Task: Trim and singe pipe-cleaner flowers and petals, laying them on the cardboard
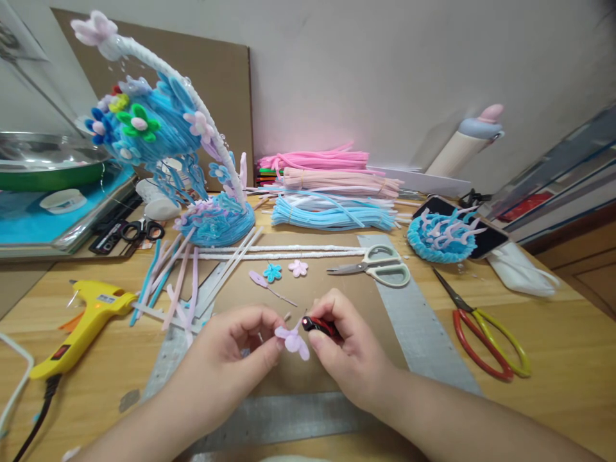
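Observation:
My left hand [235, 356] pinches a small lilac pipe-cleaner flower [293, 339] between thumb and forefinger, low over the wooden table [568, 359]. My right hand [349, 350] is closed round a small red and black tool [318, 325], whose tip touches the flower. Both hands meet at the table's front middle, above a brown card sheet [312, 282]. A blue flower [272, 272], a pink flower [298, 267] and a lilac petal on a stem [262, 280] lie just beyond the hands.
A yellow glue gun [84, 321] lies at left. Pale-handled scissors [382, 265] and red-and-yellow scissors [486, 340] lie at right. Behind stand a blue pipe-cleaner sculpture [163, 138], stacked pipe cleaners [332, 192], a blue fuzzy disc [443, 237] and loose pipe cleaners [173, 276].

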The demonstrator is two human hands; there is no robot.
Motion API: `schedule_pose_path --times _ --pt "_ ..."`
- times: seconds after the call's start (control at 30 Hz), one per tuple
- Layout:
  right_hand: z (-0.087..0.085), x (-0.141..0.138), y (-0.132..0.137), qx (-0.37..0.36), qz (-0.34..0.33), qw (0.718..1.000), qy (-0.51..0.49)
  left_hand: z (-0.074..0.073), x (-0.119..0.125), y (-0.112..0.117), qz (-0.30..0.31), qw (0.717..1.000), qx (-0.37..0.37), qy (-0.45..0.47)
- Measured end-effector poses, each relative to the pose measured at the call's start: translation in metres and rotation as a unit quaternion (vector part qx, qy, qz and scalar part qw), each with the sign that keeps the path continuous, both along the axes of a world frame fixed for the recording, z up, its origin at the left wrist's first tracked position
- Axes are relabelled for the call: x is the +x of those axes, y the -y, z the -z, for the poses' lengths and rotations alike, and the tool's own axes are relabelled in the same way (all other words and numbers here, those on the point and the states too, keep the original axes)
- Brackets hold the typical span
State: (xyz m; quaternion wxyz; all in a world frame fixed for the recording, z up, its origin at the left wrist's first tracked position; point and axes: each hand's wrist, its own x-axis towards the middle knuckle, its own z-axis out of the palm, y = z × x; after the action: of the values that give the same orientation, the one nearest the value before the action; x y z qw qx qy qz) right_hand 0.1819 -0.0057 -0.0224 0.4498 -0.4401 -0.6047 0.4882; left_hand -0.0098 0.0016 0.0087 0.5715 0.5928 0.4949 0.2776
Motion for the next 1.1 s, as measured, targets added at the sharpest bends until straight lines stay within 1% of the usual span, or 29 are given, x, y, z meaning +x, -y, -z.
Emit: schedule_pose_path --times 0.3,0.6,0.83,1.1 --pt "0.0002 -0.0009 -0.0003 0.019 -0.016 1.000 0.004 -0.0036 0.0034 -0.0031 -0.006 1.000 -0.010 0.000" --pt "0.0011 -0.0011 0.0022 0.025 -0.023 0.999 0.013 -0.0013 0.0010 -0.0025 -0.003 1.000 -0.007 0.011" --pt "0.0017 -0.0015 0.0017 0.032 -0.026 0.999 0.011 -0.0023 0.0004 -0.0027 0.000 1.000 -0.006 0.004" --pt "0.0015 0.0012 -0.0012 0.040 -0.023 0.999 -0.012 -0.0024 -0.0015 -0.0022 0.014 1.000 0.003 0.008"
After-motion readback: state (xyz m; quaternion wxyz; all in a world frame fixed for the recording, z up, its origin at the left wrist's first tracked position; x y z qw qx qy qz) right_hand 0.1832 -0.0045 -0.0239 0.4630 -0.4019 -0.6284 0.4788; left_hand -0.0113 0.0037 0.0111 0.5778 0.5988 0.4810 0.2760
